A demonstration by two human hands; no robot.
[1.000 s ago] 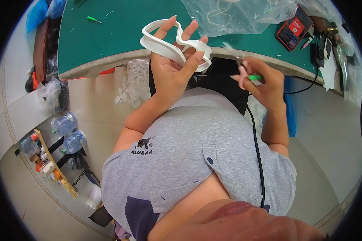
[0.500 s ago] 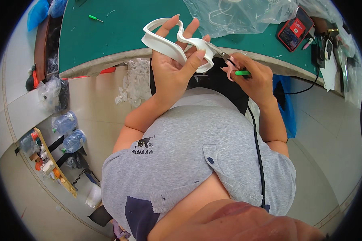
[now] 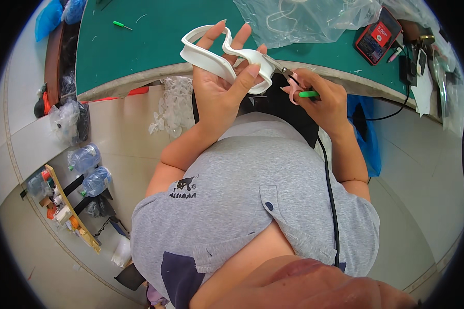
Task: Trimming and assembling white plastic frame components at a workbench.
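My left hand (image 3: 216, 95) holds a white looped frame (image 3: 205, 57) with a wavy rim, shaped like a goggle frame, just over the table's near edge. Its thumb and fingers close on the frame's right end, while other fingers pass up through the opening. In my right hand (image 3: 326, 97) are small scissors (image 3: 294, 82) with pink handles. Their blades reach the frame's right end by my left fingertips; whether they are cutting is too small to tell. A green-handled tool (image 3: 308, 94) is also tucked in my right hand, its far end hidden.
On the green table (image 3: 154, 46) lie a green-handled pick (image 3: 122, 25), a clear plastic bag (image 3: 304, 26) and a red-cased phone (image 3: 379, 36). White scraps (image 3: 172, 105) hang below the table edge. A black cable (image 3: 331, 206) runs down my shirt. Water bottles (image 3: 95, 180) stand at left.
Both hands stay almost in place with the frame and scissors. The scissors and right hand have shifted very slightly; the hold on each thing is the same.
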